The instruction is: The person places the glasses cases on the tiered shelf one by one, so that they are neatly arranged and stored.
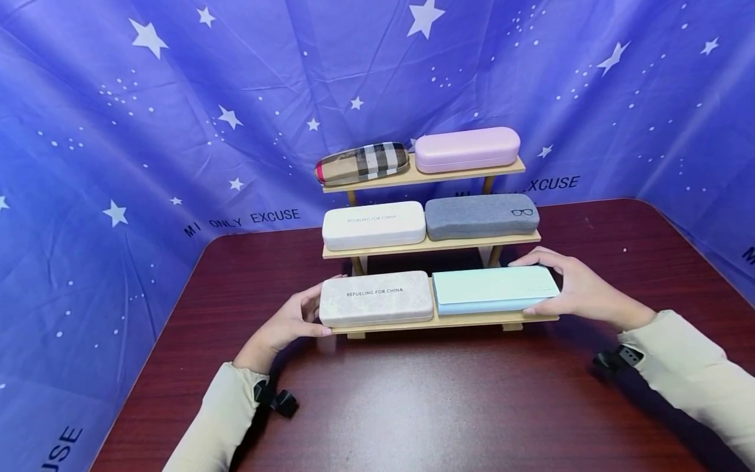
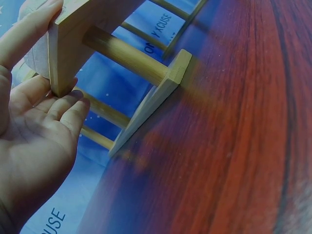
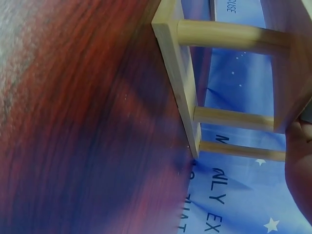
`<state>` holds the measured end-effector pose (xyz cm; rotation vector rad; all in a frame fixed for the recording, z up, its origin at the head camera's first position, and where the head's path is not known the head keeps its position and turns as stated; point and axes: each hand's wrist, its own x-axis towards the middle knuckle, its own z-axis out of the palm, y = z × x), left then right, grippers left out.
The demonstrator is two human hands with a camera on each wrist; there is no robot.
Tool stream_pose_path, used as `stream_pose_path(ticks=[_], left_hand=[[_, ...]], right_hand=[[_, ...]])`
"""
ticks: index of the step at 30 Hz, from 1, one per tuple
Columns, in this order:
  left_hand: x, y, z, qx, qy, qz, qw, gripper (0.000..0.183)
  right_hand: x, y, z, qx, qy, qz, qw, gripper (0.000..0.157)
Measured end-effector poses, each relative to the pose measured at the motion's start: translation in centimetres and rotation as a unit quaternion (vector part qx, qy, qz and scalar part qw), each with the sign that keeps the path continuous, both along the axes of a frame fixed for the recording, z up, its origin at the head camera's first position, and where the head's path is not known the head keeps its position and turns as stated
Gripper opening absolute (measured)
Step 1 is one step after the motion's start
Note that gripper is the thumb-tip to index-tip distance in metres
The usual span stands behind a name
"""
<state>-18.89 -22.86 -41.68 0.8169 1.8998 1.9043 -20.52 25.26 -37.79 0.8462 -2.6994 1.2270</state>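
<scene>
A three-tier wooden stand [image 1: 425, 250] holds several glasses cases. On its bottom shelf, my left hand [image 1: 293, 319] grips the left end, thumb at the front and fingers at the back edge, as the left wrist view shows. Beside that hand lies a pale marbled glasses case [image 1: 377, 308] with lettering. My right hand [image 1: 569, 285] holds the right end of a mint-green glasses case [image 1: 492, 288], thumb in front and fingers behind. In the right wrist view only part of the right hand [image 3: 300, 170] shows, by the shelf corner; its thumb is out of sight.
On the middle shelf sit a white glasses case [image 1: 374, 229] and a grey one [image 1: 480, 219]. A plaid case [image 1: 362, 165] and a pink case [image 1: 467, 151] occupy the top. The dark red table [image 1: 401, 406] meets a blue star-printed curtain [image 1: 265, 85] behind the stand.
</scene>
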Motion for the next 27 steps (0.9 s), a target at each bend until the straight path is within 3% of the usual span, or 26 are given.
stream_pose_path(ticks=[14, 27], left_hand=[[-0.21, 0.00, -0.38, 0.024, 0.002, -0.019, 0.9995, 0.091], [-0.15, -0.07, -0.25, 0.004, 0.007, -0.009, 0.9999, 0.091]], right_hand=[[-0.16, -0.13, -0.19, 0.009, 0.025, 0.015, 1.000, 0.072], [0.29, -0.43, 0.00, 0.034, 0.037, 0.023, 0.998, 0.070]])
